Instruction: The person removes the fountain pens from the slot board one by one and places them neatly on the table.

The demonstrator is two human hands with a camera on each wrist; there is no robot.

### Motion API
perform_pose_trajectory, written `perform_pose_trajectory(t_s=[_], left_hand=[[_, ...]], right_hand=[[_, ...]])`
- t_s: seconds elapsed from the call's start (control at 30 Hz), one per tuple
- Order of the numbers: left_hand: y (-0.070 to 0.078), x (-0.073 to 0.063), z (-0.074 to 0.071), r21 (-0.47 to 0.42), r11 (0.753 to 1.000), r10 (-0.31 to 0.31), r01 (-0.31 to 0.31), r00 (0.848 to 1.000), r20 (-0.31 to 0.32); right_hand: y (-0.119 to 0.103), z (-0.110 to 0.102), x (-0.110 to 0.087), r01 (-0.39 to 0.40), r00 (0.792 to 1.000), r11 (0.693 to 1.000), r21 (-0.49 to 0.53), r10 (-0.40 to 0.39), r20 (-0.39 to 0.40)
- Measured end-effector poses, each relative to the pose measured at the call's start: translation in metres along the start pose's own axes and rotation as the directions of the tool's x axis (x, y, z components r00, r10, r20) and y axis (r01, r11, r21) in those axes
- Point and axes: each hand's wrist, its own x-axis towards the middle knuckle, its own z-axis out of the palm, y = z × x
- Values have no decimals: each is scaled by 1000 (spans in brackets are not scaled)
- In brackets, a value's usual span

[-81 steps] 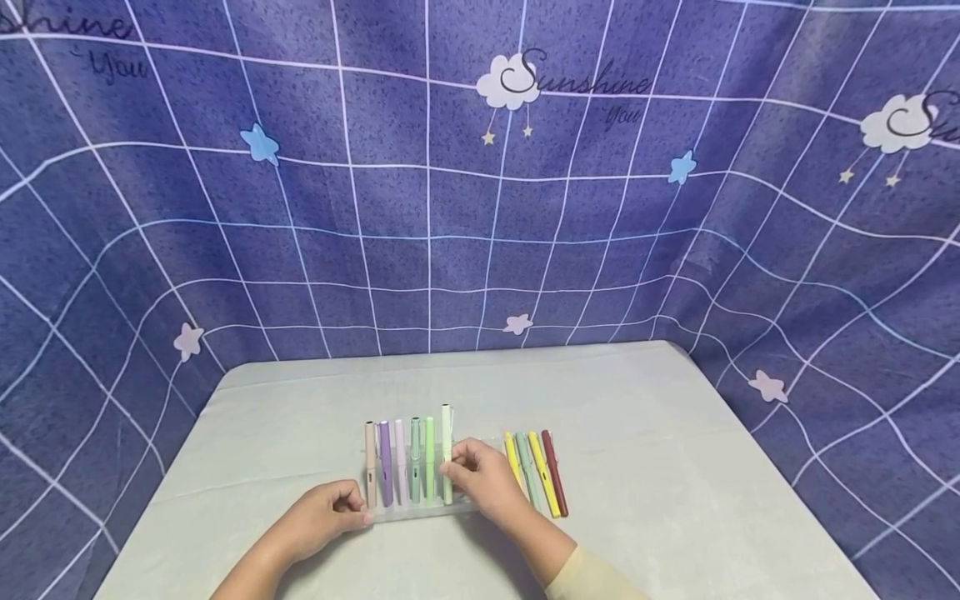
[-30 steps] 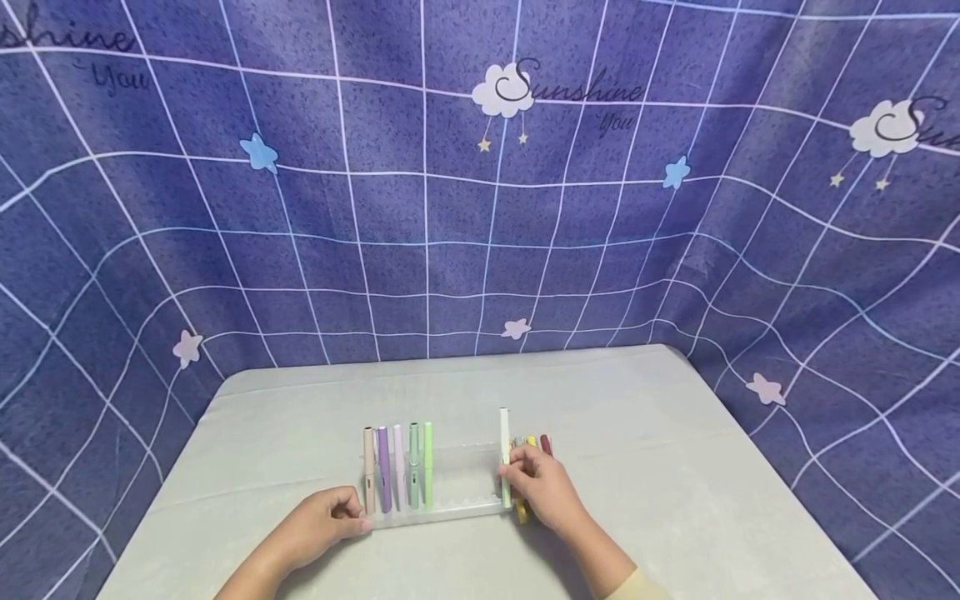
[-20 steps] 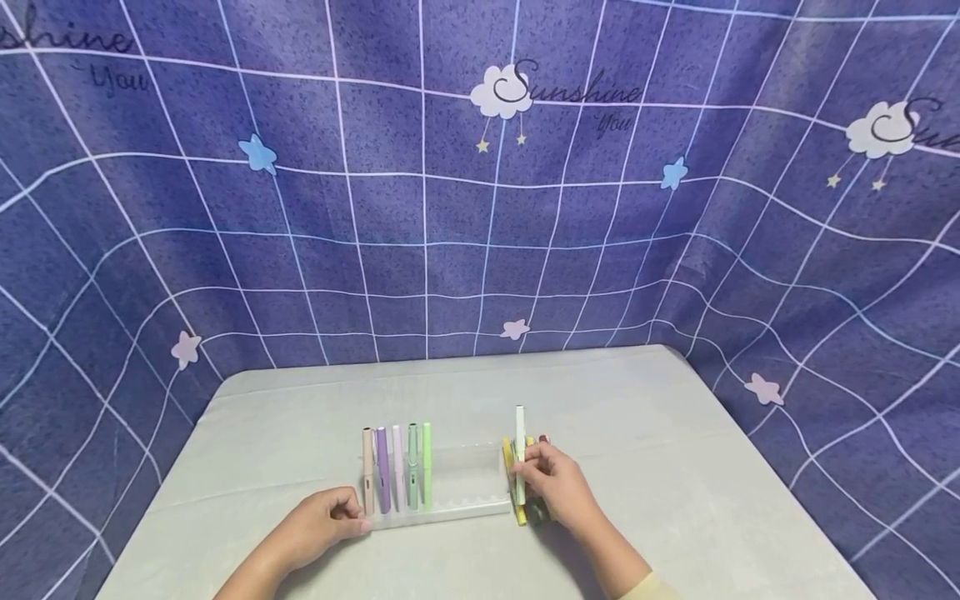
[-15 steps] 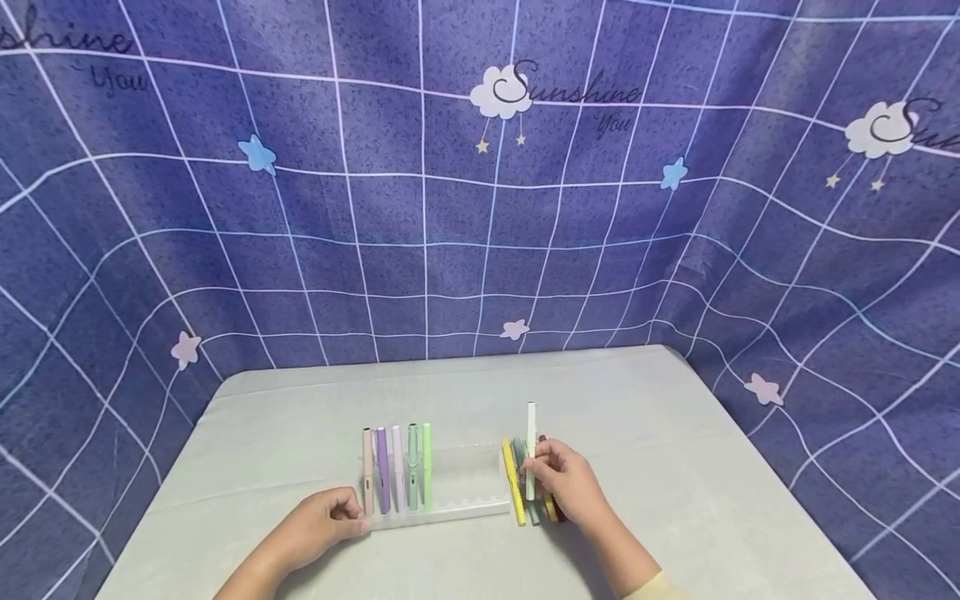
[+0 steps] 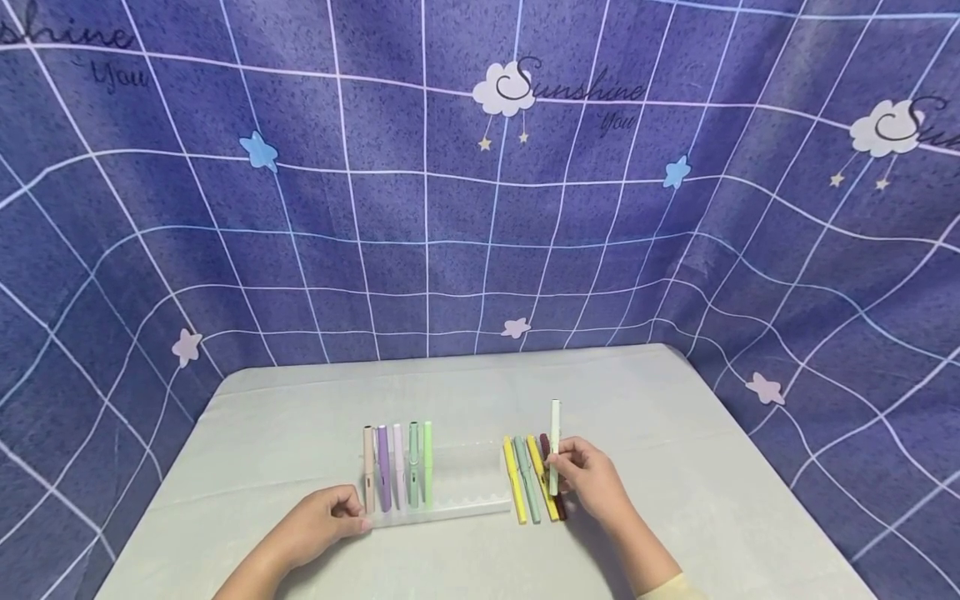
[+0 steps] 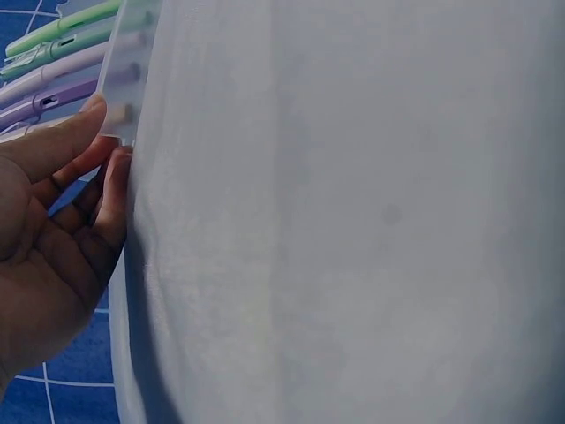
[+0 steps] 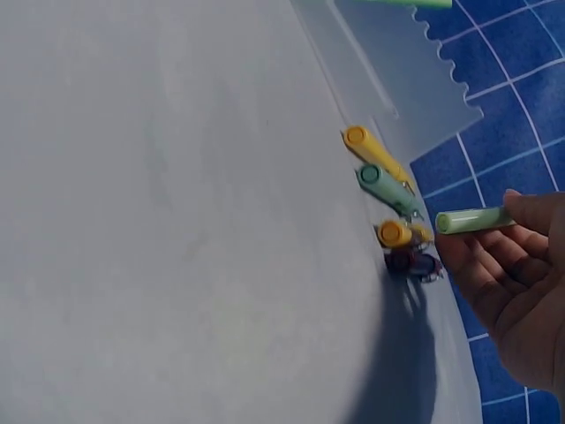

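My left hand (image 5: pixel 318 518) pinches the near left corner of a clear plastic pen rack (image 5: pixel 476 507); the left wrist view has the thumb on top and the fingers below. In the rack's left half lean a beige pen (image 5: pixel 369 479), a purple pen (image 5: pixel 384 471), a lilac pen (image 5: pixel 399 475), a green pen (image 5: pixel 414 467) and a light green pen (image 5: pixel 428 467). With thumb and fingertips, my right hand (image 5: pixel 596 483) holds a pale whitish-green capped pen (image 5: pixel 555 429) upright. It overlaps the loose pens right of the rack; its lower end shows in the right wrist view (image 7: pixel 472 221).
Beside the rack's right end lie a yellow pen (image 5: pixel 514 483), a grey-green pen (image 5: pixel 528 483), a second yellow pen (image 5: pixel 536 454) and a dark red pen (image 5: pixel 545 443), side by side. A light cloth covers the table (image 5: pixel 300 417). Behind it hangs a blue gridded curtain (image 5: pixel 390 200).
The right hand has taken the pale pen out of the rack and carried it right, past the yellow and grey-green pens, to near the dark red one. The left hand stays at the corner.
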Motion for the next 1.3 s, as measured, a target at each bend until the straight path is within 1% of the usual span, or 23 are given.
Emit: perform_pose_trajectory(t_s=[0.17,0.23,0.3,0.43,0.53,0.67,0.73,1.07,1.3], left_hand=[[1,1,0,8,1000,-5,6,1000,-7],[1,1,-1,8,1000,-3,3,1000,-9],[2,1,-1,6,1000,2,-2,1000,-7],[1,0,-1,8,1000,15,-15,1000,-5],[0,1,-1,3,1000,3,-3,1000,-3],[0,1,0,-7,1000,-9,9,1000,1],[0,1,1,-7,1000,-7,7,1000,4],[0,1,1,-15,1000,-5,5,1000,2],[-2,1,1,-13,1000,-3,3,1000,2]], right_hand=[[4,-8,1,4,998,992,-123,-11,-58],[7,-11,1,-4,998,988,-152,-7,-67],[10,-12,1,-12,998,984,-180,0,-66],[18,-14,1,-55,997,968,-243,42,-58],[21,-15,1,-83,996,953,-292,74,-40],[22,-14,0,-86,996,929,-359,88,-11],[22,-13,-1,-78,997,917,-391,81,-10],[19,-10,-5,-71,997,882,-466,64,-31],[19,-10,-5,-48,999,877,-478,44,-19]])
